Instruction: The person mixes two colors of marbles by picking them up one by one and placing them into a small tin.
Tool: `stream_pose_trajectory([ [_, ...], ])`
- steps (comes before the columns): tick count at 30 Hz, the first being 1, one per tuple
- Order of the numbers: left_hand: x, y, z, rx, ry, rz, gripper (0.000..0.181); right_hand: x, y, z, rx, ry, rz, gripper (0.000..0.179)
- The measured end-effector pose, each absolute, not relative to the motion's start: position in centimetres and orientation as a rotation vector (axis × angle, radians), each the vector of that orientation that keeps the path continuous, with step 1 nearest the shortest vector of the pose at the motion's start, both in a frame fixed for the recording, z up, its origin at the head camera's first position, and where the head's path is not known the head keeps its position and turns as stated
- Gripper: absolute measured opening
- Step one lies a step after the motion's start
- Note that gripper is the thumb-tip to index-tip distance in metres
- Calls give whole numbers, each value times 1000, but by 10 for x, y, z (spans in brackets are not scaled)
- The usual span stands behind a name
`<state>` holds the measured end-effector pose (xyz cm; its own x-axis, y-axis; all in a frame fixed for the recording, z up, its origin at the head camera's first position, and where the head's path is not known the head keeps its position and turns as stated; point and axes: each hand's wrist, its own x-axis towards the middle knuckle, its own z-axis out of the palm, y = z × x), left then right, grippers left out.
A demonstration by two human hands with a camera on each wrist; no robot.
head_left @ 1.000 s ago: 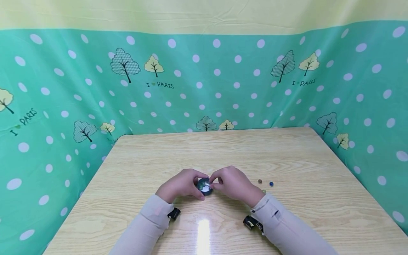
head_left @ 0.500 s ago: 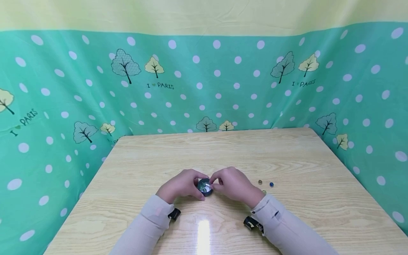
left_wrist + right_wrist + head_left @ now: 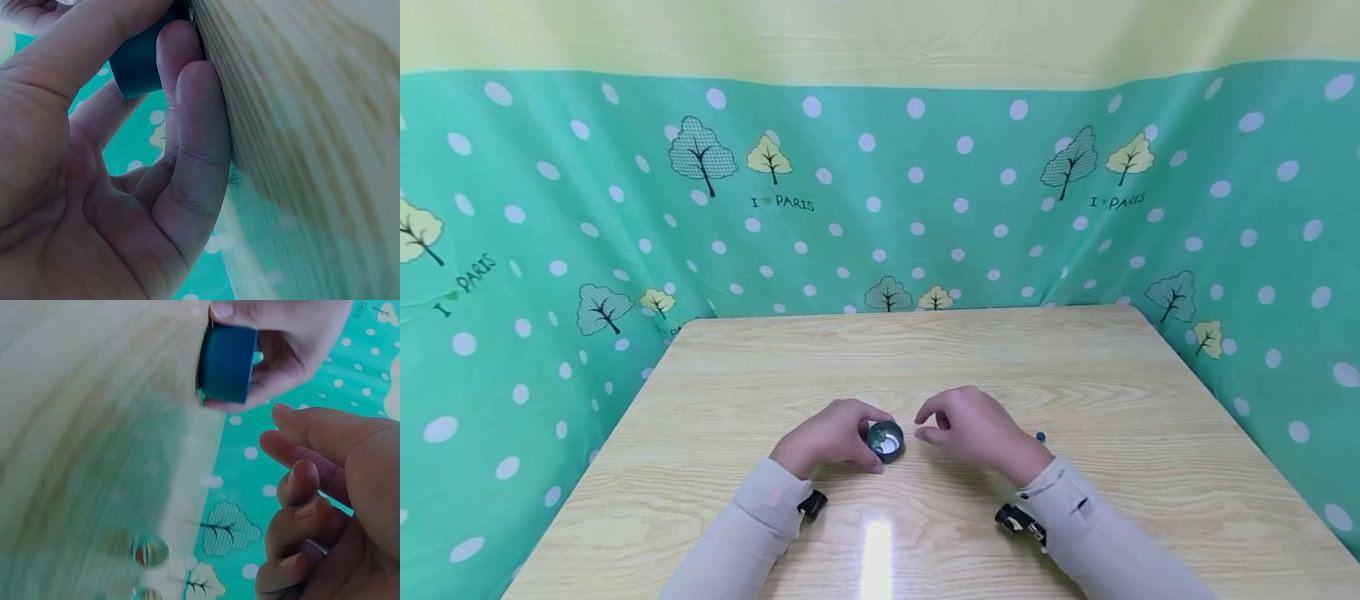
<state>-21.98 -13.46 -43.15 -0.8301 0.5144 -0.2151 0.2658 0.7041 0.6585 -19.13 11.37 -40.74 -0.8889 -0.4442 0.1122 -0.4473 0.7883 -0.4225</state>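
Observation:
My left hand (image 3: 835, 435) grips a small round dark-blue container (image 3: 886, 442) from its left side, thumb and fingers around the wall. In the head view its mouth faces up, with a bright bottom and greenish glassy shapes inside. The left wrist view shows the blue wall (image 3: 139, 65) between thumb and fingers, close to the table. Just right of the container, my right hand (image 3: 977, 429) is held above the table with nothing in it, fingers loosely bent and a gap between thumb and index finger. A blue marble (image 3: 1041, 437) lies beyond the right wrist.
Glass marbles (image 3: 150, 551) lie on the wooden table (image 3: 760, 367), near the right hand in the right wrist view. The right arm hides part of that area in the head view. A green dotted curtain (image 3: 820, 250) surrounds the table's back and sides.
My right hand has drawn back from the container to the right, and now covers marbles that showed beside it. The left hand keeps its hold on the container.

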Motion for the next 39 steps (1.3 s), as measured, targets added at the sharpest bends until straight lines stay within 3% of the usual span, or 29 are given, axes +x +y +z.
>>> stream_pose_trajectory([
  [19,-218,-132,-430,582,2525,911,67,-199,170,-388,699,-3161,775,14],
  [28,-219,-133,-431,588,2528,908,68,-204,175,-394,704,-3207,757,8],
  [39,-219,-134,-430,558,2521,917,68,-203,171,-401,721,-3259,683,19],
])
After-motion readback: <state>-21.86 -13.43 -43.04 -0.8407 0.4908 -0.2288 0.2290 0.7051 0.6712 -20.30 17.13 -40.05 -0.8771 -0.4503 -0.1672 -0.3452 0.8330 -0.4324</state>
